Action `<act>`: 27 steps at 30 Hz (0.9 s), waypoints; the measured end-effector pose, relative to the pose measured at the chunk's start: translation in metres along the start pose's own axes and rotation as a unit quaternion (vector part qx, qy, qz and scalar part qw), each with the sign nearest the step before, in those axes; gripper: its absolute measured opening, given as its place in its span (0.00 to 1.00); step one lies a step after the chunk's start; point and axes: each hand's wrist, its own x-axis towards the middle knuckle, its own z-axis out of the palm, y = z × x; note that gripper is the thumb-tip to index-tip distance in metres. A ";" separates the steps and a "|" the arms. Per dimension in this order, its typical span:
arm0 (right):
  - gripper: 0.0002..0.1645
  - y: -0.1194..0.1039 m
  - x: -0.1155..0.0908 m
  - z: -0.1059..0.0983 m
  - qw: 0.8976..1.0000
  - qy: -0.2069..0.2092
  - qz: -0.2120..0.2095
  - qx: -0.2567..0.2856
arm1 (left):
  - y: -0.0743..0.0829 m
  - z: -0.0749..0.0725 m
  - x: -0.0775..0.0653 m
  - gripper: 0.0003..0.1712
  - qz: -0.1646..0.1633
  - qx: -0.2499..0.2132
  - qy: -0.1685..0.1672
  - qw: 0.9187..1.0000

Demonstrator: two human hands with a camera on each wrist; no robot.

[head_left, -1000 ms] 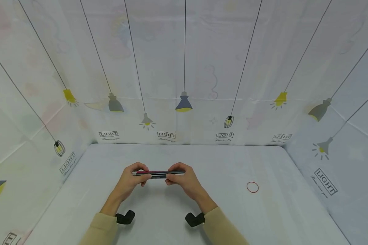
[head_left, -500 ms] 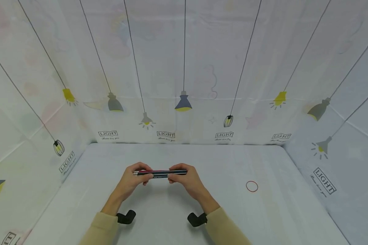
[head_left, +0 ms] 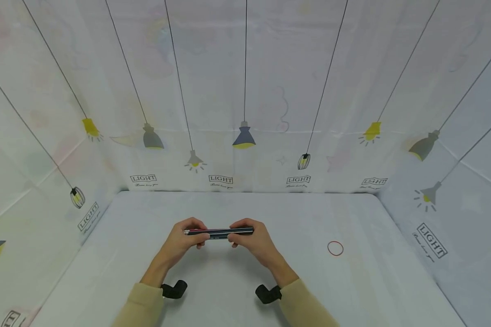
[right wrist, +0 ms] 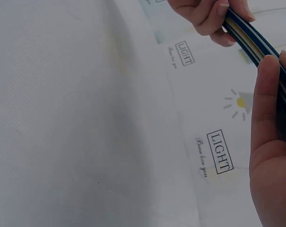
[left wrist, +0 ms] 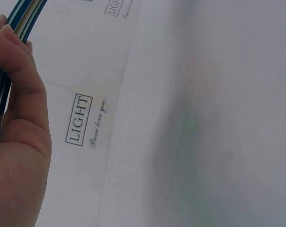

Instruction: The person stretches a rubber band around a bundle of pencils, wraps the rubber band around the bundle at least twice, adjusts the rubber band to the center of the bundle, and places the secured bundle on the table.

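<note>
A bundle of pencils (head_left: 218, 233), dark with a red one at the back, lies level between my two hands in the head view. My left hand (head_left: 184, 237) pinches its left end, thumb in front and fingers behind. At the other end my right hand (head_left: 253, 238) grips it the same way. Metal-looking tips stick out past the left thumb. The right wrist view shows the pencils (right wrist: 249, 38) side by side, with the right thumb (right wrist: 266, 94) along them. In the left wrist view only part of the bundle (left wrist: 27, 19) appears beyond the curled left hand (left wrist: 20, 118).
A thin red rubber band (head_left: 335, 248) lies on the white table (head_left: 294, 281) to the right of my hands. Behind and on both sides rise white cloth walls (head_left: 266, 159) printed with hanging lamps. A black wrist mount (head_left: 174, 289) sits on each forearm.
Both hands have shifted slightly to the right together with the pencil bundle. The grip stays on both ends, and the rubber band lies where it was on the table.
</note>
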 end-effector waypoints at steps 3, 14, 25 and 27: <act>0.25 -0.002 -0.002 -0.004 1.000 -0.007 -0.004 0.005 | 0.001 0.002 0.001 0.17 -0.001 -0.001 -0.002 1.000; 0.24 -0.004 -0.007 -0.012 0.996 0.011 0.007 0.090 | 0.008 0.013 0.003 0.17 0.015 0.017 0.002 1.000; 0.18 -0.006 -0.013 -0.022 0.995 0.023 -0.017 0.097 | 0.010 0.025 0.011 0.16 0.014 -0.020 0.020 1.000; 0.19 -0.007 -0.013 -0.023 0.994 0.024 -0.022 0.100 | 0.011 0.028 0.012 0.16 0.017 -0.021 0.021 0.999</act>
